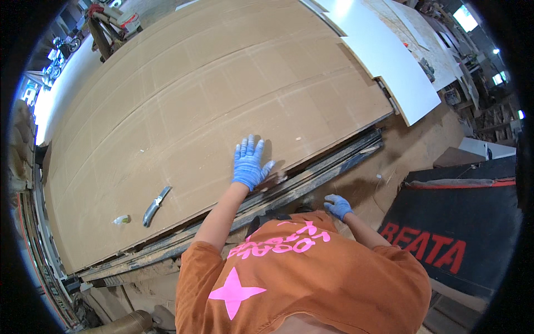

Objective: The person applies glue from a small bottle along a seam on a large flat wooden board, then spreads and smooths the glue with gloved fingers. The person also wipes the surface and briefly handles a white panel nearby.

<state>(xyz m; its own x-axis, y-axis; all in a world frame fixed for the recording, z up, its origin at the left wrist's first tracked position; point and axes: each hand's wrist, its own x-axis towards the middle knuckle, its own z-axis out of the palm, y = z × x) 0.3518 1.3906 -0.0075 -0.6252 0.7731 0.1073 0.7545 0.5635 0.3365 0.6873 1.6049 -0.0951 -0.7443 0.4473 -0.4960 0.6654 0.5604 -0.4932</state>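
Note:
My left hand (251, 166), in a blue-and-white knit glove, lies flat near the front edge of a large brown cardboard sheet (183, 117). Its fingers are stretched out and nothing is in them. Beside my body, below the sheet's edge, hangs my right hand (337, 206) in a similar blue glove; its fingers are loosely bent, a little apart, and no object shows in them. To the left on the cardboard rests a knife (151, 213) with a grey handle, its blade out. Left of the knife lies a small clear bottle (120, 220) with a greenish label.
Dark metal rails (311, 177) run beneath the sheet's near edge. White panels (389, 67) extend along the far right. A black board (456, 222) with red lettering stands at right. A bucket (129, 21) is at the far left, and a rolled brown tube (130, 323) lies lower left.

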